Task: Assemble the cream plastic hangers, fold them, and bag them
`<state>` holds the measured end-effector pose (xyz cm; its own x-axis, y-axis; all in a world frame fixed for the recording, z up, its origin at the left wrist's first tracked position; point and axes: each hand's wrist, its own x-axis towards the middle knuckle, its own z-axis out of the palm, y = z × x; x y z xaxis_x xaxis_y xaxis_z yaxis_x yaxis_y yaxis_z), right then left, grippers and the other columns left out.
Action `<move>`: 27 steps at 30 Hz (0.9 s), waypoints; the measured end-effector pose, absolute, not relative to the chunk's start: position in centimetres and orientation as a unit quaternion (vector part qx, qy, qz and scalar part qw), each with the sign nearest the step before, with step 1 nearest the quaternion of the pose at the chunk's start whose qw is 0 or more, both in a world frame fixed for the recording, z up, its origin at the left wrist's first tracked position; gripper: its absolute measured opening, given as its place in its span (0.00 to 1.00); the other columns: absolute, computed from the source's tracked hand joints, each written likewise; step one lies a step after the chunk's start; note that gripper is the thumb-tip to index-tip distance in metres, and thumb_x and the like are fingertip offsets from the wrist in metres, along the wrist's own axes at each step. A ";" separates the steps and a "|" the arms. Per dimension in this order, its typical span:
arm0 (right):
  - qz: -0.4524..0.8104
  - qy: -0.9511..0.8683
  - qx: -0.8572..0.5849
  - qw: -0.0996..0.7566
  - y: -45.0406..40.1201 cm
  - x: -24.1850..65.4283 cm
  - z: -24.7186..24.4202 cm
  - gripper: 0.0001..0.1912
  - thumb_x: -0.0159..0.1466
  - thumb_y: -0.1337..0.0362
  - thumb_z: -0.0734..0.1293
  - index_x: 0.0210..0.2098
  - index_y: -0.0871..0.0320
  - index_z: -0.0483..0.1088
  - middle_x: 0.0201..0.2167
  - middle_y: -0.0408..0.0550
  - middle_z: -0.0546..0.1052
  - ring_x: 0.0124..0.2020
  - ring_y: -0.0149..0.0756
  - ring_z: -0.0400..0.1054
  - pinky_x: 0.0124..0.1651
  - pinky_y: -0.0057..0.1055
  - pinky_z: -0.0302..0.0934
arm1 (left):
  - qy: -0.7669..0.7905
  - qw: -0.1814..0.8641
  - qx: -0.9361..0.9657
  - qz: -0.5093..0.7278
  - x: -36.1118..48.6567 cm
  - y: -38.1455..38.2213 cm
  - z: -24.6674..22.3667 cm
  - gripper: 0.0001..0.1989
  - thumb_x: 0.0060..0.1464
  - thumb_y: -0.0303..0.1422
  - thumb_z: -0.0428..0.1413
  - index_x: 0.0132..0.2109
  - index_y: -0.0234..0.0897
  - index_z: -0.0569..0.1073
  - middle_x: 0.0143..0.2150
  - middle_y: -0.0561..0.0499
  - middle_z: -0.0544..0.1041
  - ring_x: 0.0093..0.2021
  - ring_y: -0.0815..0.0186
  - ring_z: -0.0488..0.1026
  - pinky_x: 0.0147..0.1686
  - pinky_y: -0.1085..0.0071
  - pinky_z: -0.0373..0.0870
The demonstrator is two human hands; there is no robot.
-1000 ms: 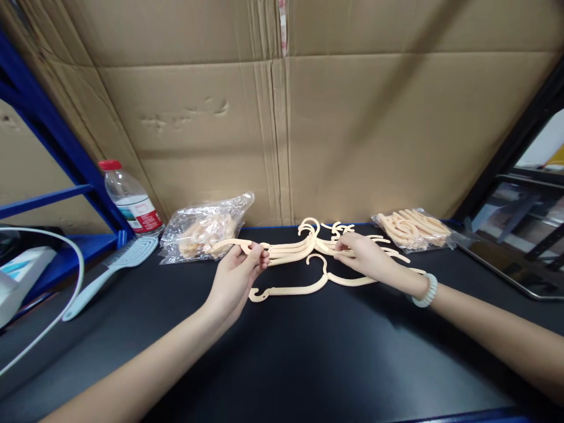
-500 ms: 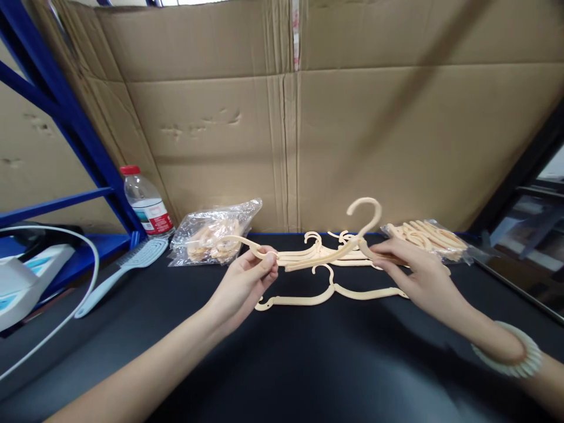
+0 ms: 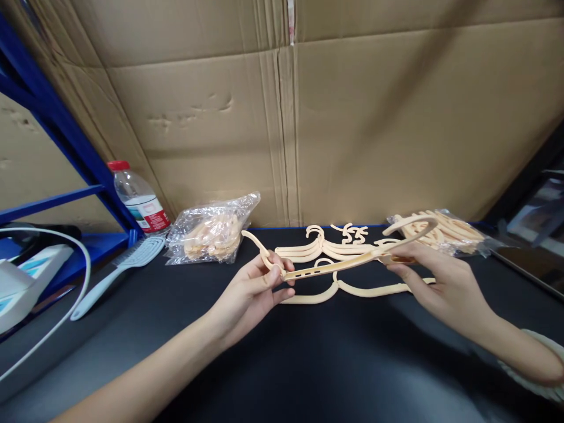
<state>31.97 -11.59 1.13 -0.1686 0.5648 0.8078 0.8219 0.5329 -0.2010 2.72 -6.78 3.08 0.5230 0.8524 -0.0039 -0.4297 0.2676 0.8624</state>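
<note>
While both bare hands are raised over the middle of the frame, a cream hanger (image 3: 339, 266) is held up between them, slanting upward to the right, its big hook pointing to the upper right. The left hand (image 3: 258, 288), just left of center, pinches a slim curved piece (image 3: 255, 241) against the hanger's left end, thumb and fingers nearly closed. The right hand (image 3: 445, 282), at center right, grips the hanger just beyond the base of its hook, fingers curled.

Beneath them spreads a black tabletop (image 3: 282, 364). Behind the held hanger lie a stack of matching hangers (image 3: 299, 254), a few small hooked pieces (image 3: 355, 234) and, nearer, a single hanger (image 3: 368, 291). Clear bags of cream parts sit left (image 3: 211, 232) and right (image 3: 458, 232) of center. At left are a red-capped bottle (image 3: 138, 197), a pale blue hairbrush (image 3: 141, 252), a white cable (image 3: 88, 276) and a blue metal frame (image 3: 70, 138). Cardboard (image 3: 198, 129) fills the background.

Fingers cover the join between curved piece and hanger, so whether they are attached cannot be told. The hanger's right end is hidden by the right hand; a pale bracelet (image 3: 540, 364) is cut off at the right edge.
</note>
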 end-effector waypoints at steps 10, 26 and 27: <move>-0.161 -0.750 -0.462 0.445 -11.8 31.8 1.4 0.07 0.63 0.69 0.64 0.40 0.53 0.69 0.34 0.46 0.78 0.36 0.39 0.74 0.43 0.35 0.68 | 0.224 0.766 0.440 0.411 2.7 -6.6 2.9 0.06 0.50 0.29 0.63 0.32 0.35 0.72 0.37 0.50 0.70 0.35 0.68 0.69 0.35 0.71 0.72; -0.188 -0.767 -0.423 0.444 -12.4 30.8 1.6 0.10 0.62 0.73 0.63 0.39 0.51 0.69 0.30 0.45 0.77 0.31 0.37 0.72 0.35 0.33 0.66 | 0.283 0.730 0.437 0.443 3.1 -6.9 2.4 0.14 0.41 0.25 0.67 0.28 0.34 0.67 0.27 0.53 0.73 0.27 0.71 0.70 0.29 0.76 0.66; -0.187 -0.768 -0.421 0.445 -12.4 30.8 1.6 0.10 0.62 0.73 0.63 0.39 0.51 0.69 0.31 0.45 0.77 0.31 0.37 0.72 0.35 0.33 0.66 | 0.286 0.728 0.436 0.445 3.1 -6.9 2.4 0.14 0.41 0.24 0.66 0.28 0.34 0.67 0.27 0.54 0.72 0.27 0.71 0.70 0.29 0.76 0.66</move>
<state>30.75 -12.41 1.57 -0.2501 0.4808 0.8404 0.8133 0.5754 -0.0871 3.09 -6.88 2.36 0.4409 0.8971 -0.0288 -0.3988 0.2245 0.8891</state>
